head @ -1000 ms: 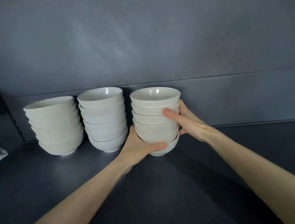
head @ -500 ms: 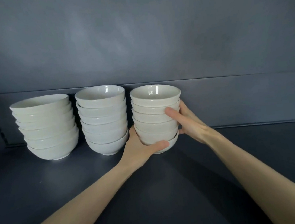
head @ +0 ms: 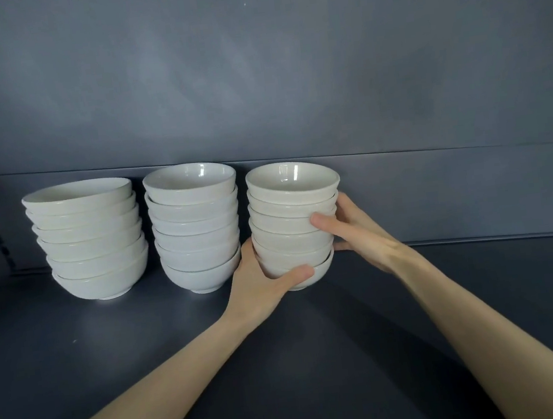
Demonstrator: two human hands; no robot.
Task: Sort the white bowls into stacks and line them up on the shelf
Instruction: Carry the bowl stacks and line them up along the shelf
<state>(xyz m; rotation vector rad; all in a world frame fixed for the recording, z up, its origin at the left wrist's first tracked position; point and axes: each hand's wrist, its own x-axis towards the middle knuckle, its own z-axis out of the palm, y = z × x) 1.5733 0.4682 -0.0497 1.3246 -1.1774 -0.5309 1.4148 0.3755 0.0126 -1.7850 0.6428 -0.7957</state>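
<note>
The dark shelf (head: 386, 334) carries three stacks of white bowls in a row by the back wall. The widest stack (head: 89, 241) stands at the left, and the middle stack (head: 196, 228) stands just beside it. The smallest stack (head: 292, 242) is to their right, between my hands. My left hand (head: 260, 287) curls round its bottom bowl. My right hand (head: 357, 231) wraps its far side, thumb across the front. The sorting looks done. I judge only lining up this stack and letting go remain.
</note>
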